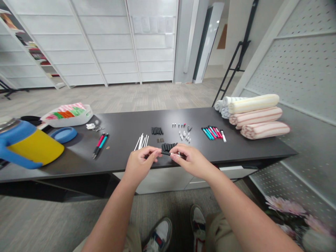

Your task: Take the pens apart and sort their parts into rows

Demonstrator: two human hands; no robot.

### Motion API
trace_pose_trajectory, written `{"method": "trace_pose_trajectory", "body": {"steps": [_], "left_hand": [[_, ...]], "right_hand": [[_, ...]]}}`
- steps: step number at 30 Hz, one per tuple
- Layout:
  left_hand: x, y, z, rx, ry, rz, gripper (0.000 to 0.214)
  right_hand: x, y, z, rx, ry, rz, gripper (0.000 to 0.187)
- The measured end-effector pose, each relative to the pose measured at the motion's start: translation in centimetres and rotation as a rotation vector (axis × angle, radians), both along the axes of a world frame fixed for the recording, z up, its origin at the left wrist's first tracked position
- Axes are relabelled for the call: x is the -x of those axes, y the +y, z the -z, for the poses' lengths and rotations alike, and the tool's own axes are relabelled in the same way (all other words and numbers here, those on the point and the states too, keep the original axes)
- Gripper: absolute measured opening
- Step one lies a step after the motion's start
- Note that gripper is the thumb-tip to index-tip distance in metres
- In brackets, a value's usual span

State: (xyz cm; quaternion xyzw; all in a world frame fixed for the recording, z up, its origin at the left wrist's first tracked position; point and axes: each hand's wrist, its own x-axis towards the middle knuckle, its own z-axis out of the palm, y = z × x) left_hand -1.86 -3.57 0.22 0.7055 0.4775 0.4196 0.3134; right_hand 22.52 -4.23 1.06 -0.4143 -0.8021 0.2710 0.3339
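Observation:
Both hands meet over the desk's front edge around a small black pen part [166, 153], a short tube like a pen grip. My left hand [143, 161] pinches its left end between thumb and fingertips. A thin white stick [175, 154], like a pen refill, lies at its right end, pinched in my right hand [190, 159]; how far it reaches inside the tube is hidden. Just behind the fingers lies a row of black grips [169, 146]. More white sticks [141, 141] lie fanned out beside my left hand.
Further back are black tubes [157, 131], tiny springs [160, 140], small white pieces [185, 135] and coloured barrels [214, 133]. Two pens [100, 145] lie left, near a yellow-blue jug [34, 143] and a white basket [68, 120]. Rolled towels [258, 117] are stacked right.

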Motion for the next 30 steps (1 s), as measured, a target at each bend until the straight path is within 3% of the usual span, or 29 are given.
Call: {"method": "trace_pose_trajectory", "body": {"steps": [2,7,16,20,24,30], "left_hand": [[0.0,0.0,0.1,0.007,0.002,0.001,0.026],[0.0,0.1,0.2,0.013,-0.015,-0.009,0.028],[-0.1,0.2,-0.6,0.016,-0.185,-0.115,0.030],[-0.1,0.3,-0.2,0.050,-0.272,-0.092,0.030],[-0.1,0.4,0.3,0.037,-0.207,-0.051,0.028],[0.1,0.3,0.7,-0.165,0.017,-0.084,0.014]], "right_hand": [[0.0,-0.1,-0.1,0.025,0.010,0.020,0.010],[0.0,-0.3,0.0,0.104,-0.019,0.047,0.016],[-0.2,-0.1,0.4,0.115,0.012,0.046,0.021],[0.2,-0.2,0.0,0.124,0.091,0.091,0.021],[1.9,-0.6,-0.7,0.193,0.180,0.163,0.022],[4.3,-0.6,-0.6,0.315,0.228,0.164,0.028]]}}
